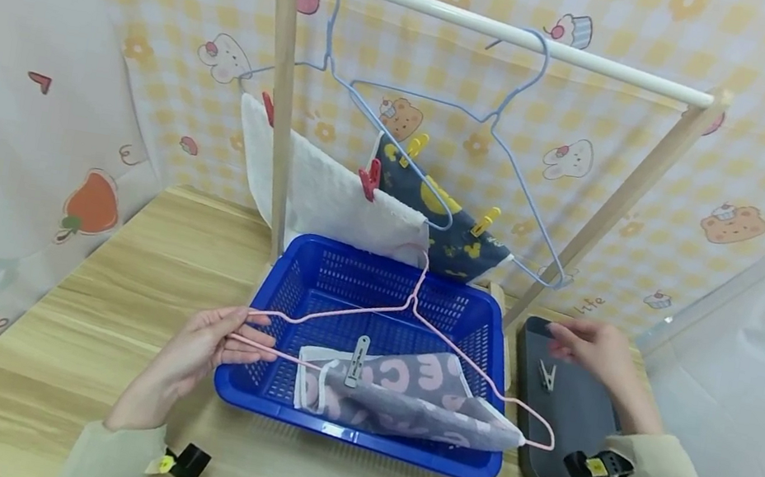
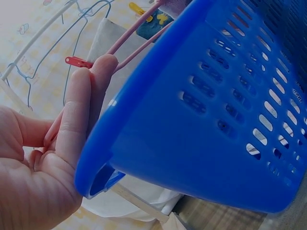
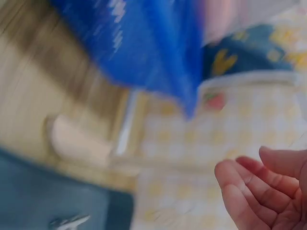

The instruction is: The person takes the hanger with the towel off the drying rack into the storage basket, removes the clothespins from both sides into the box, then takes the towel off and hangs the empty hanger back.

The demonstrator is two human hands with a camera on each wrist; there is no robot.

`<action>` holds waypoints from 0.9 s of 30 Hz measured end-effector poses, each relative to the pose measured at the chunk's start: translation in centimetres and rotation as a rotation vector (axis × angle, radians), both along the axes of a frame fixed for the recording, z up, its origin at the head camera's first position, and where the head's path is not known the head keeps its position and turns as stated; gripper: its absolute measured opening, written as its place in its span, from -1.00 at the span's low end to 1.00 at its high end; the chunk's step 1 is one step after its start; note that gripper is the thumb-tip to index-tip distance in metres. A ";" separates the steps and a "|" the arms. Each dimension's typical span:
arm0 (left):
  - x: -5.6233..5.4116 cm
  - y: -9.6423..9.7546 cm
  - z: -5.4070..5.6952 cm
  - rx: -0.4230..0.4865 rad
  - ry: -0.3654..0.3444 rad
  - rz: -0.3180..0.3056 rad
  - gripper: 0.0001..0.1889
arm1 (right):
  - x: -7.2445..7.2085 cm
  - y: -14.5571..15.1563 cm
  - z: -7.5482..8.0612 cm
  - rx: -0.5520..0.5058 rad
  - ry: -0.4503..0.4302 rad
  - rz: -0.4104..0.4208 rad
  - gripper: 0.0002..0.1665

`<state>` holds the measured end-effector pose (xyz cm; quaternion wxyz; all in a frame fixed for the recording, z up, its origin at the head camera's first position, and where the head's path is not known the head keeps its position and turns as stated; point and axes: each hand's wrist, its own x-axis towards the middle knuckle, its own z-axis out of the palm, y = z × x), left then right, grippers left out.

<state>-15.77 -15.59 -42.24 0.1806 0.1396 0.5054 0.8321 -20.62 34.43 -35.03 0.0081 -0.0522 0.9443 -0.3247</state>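
My left hand (image 1: 203,348) grips the left end of a pink clothes hanger (image 1: 341,313), thumb and fingers about its wire at the basket's left rim. Over the hanger's lower bar drapes a grey cloth with pink letters (image 1: 418,394). One grey clothespin (image 1: 357,361) clips the cloth near its left end. Beneath them is a blue perforated basket (image 1: 388,274). My right hand (image 1: 593,355) hovers above a dark grey tray (image 1: 572,435), fingers loosely bent and holding nothing. Another grey clothespin (image 1: 547,375) lies in that tray.
Behind the basket stands a wooden rack with a white rail (image 1: 427,4). Two blue hangers (image 1: 495,115) hang from it. One bears a white towel (image 1: 330,189) with red clothespins (image 1: 370,179), the other a dark patterned cloth (image 1: 453,241) with yellow clothespins (image 1: 486,222).
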 end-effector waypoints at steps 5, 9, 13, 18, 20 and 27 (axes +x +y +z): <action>0.1 -0.2 0.1 0.008 -0.010 -0.002 -0.67 | 1.5 -3.7 2.0 -0.053 0.007 0.110 -0.69; 0.1 -0.3 0.1 0.009 -0.016 -0.003 -0.66 | 2.3 -6.6 3.1 -0.081 0.013 0.204 -0.77; 0.1 -0.3 0.2 0.015 -0.013 -0.006 -0.65 | 2.6 -9.3 3.7 -0.060 0.029 0.312 -0.83; 0.3 -0.3 0.2 0.029 -0.016 -0.005 -0.66 | 2.7 -11.8 3.5 -0.039 0.007 0.410 -0.85; 0.3 -0.3 0.2 0.027 -0.017 -0.002 -0.67 | 2.6 -12.7 3.2 -0.036 0.006 0.435 -0.85; 0.3 -0.2 0.2 0.011 -0.019 0.006 -0.68 | 2.8 -16.2 1.5 -0.033 0.011 0.574 -0.75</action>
